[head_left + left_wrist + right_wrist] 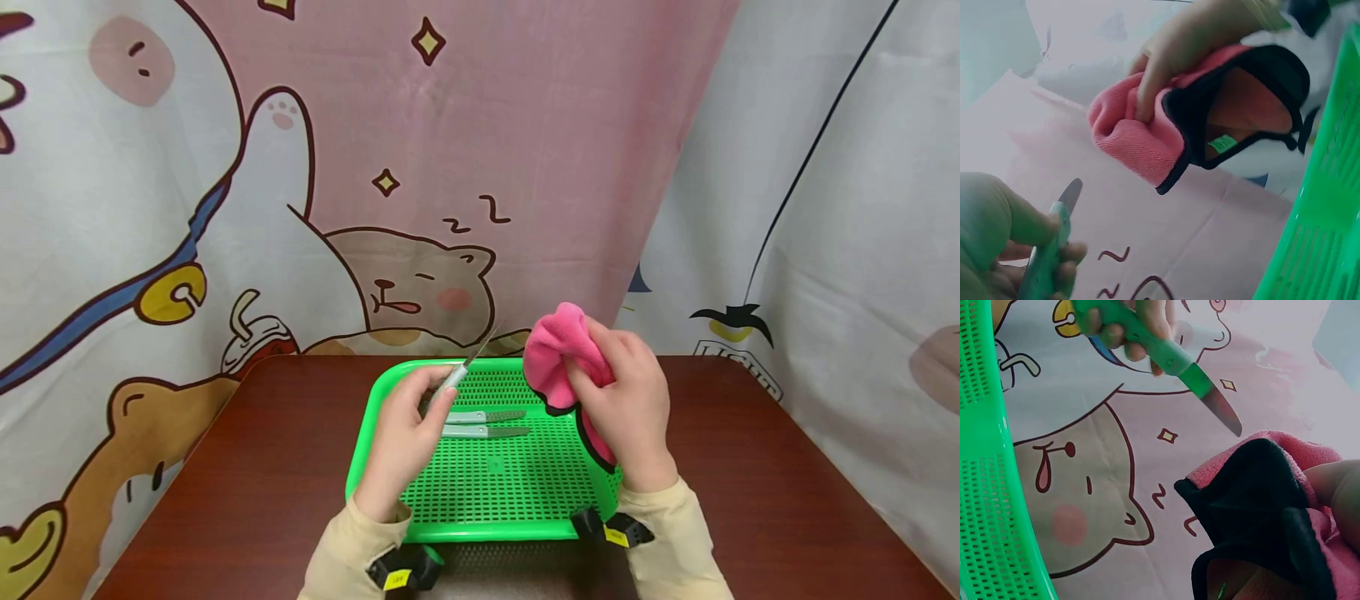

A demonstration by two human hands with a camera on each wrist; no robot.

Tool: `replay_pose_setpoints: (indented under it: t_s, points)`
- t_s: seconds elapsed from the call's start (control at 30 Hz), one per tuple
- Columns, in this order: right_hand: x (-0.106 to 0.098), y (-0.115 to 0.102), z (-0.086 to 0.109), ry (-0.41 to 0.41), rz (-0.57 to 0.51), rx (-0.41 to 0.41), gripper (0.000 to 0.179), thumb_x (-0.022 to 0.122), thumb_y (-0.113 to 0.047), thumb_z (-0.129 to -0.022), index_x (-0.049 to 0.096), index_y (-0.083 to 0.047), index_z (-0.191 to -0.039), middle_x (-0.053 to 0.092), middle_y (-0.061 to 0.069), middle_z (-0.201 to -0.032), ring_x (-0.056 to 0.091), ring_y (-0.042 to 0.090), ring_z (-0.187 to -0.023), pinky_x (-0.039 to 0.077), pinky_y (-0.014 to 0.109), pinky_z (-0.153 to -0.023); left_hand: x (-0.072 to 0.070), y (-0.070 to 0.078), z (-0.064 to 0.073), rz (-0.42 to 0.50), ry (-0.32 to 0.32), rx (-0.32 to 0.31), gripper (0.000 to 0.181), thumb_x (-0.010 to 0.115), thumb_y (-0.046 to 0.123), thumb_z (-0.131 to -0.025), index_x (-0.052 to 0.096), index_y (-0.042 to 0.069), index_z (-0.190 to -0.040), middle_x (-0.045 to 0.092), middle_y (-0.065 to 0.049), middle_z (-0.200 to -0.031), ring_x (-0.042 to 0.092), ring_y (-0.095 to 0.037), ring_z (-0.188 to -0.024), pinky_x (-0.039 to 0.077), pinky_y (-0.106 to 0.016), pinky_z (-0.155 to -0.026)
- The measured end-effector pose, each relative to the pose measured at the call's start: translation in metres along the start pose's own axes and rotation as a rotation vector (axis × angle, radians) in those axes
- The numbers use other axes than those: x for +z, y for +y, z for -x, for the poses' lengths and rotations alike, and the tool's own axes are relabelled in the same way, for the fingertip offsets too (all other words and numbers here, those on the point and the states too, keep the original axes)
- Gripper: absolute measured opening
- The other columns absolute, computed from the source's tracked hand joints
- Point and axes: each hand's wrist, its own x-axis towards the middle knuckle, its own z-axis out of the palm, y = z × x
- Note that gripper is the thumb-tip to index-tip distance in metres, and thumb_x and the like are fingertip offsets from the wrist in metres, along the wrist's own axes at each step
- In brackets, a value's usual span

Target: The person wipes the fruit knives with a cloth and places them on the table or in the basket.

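My left hand [405,433] grips a knife [454,377] by its pale handle, the blade angled up and to the right above the basket. In the right wrist view the knife's bare blade [1222,411] points toward the cloth. My right hand [628,398] pinches a bunched pink cloth [561,354] with black edging, a little right of the blade and apart from it. The left wrist view shows the cloth [1141,150] hanging in folds from the fingers. Below, two more knives [467,431] with pale handles lie side by side in the green basket [495,531].
The perforated basket stands on a dark brown table [262,467]. A printed curtain [525,125] with cartoon animals hangs behind the table. Black devices [408,568] are strapped on both sleeves.
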Motion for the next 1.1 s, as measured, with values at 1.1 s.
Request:
replay_pose_setpoints:
  t_s: [1.1]
  points:
    - [0.034, -0.023, 0.004, -0.009, -0.002, -0.145, 0.042, 0.076, -0.008, -0.077, 0.074, -0.015, -0.117, 0.063, 0.011, -0.093, 0.059, 0.03, -0.083, 0.049, 0.043, -0.065, 0.012, 0.011, 0.004, -0.505, 0.277, 0.41, 0.023, 0.075, -0.003, -0.082, 0.072, 0.003, -0.104, 0.065, -0.011, -0.091, 0.061, -0.03, -0.082, 0.052, -0.043, -0.07]
